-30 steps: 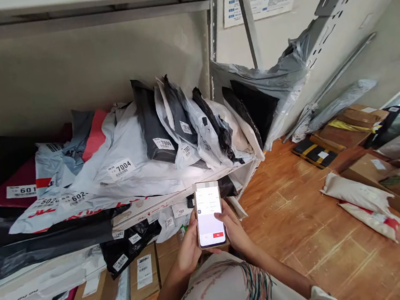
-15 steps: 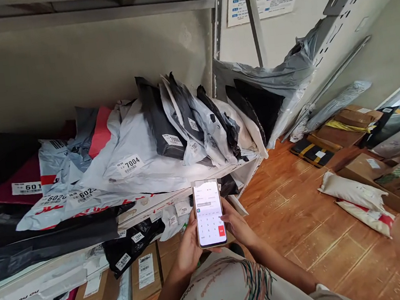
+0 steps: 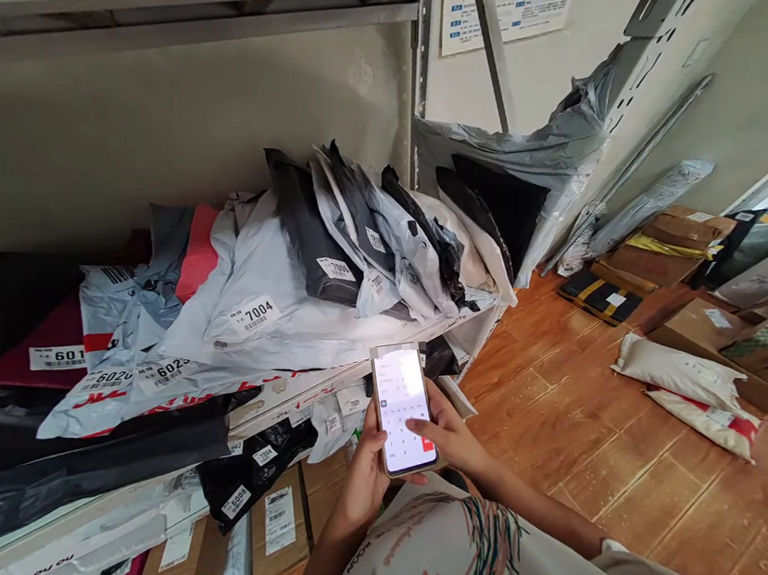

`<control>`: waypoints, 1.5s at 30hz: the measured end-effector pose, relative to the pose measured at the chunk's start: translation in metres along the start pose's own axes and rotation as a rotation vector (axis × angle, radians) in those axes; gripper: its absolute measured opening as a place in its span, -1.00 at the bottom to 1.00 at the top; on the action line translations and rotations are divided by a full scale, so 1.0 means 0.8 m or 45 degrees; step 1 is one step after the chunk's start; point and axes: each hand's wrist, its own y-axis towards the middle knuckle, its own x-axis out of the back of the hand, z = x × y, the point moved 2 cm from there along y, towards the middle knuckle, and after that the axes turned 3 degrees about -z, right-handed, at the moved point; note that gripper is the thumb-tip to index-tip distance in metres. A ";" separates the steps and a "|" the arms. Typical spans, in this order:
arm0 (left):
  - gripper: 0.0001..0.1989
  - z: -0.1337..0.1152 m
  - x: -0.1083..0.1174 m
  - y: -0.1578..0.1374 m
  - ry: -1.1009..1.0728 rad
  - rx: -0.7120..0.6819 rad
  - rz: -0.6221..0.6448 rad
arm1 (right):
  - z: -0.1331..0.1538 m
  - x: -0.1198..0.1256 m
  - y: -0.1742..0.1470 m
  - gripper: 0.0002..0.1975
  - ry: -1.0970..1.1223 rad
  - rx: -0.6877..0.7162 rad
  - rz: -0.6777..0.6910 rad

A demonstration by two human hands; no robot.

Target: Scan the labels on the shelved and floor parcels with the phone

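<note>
A smartphone (image 3: 409,462) is held upright between both my hands, low in the middle of the head view, its lit screen showing a number keypad. My left hand (image 3: 365,472) grips its left edge, thumb along the side. From the right, my right hand (image 3: 452,433) wraps the other edge, and its thumb lies over the keypad. Beyond the phone, a shelf (image 3: 312,385) bears several plastic mailer bags. Among them are a large white one (image 3: 263,274) labelled 7004 and a black one (image 3: 311,231) labelled 7006.
Under the shelf are a black mailer bag (image 3: 265,456) and a cardboard box (image 3: 259,522). On the wooden floor (image 3: 530,400) at right lie a white package (image 3: 673,364), a taped black parcel (image 3: 599,298) and several cardboard boxes. A metal shelf post (image 3: 648,40) slants at the upper right.
My right thumb has moved left from the phone's edge over the keypad. The text and pop-up on the upper part of the screen have changed. The view has shifted slightly.
</note>
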 end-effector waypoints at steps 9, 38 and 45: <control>-0.04 -0.010 0.000 -0.004 -0.052 0.019 0.079 | 0.010 0.012 -0.005 -0.33 0.062 -0.012 0.100; -0.60 -0.087 -0.032 0.030 1.147 -0.458 -0.048 | -0.004 0.021 -0.016 -0.68 0.395 -0.003 -0.310; -0.66 -0.143 -0.120 0.074 1.459 -1.342 -0.104 | -0.001 0.078 -0.056 -0.64 0.555 0.018 -0.551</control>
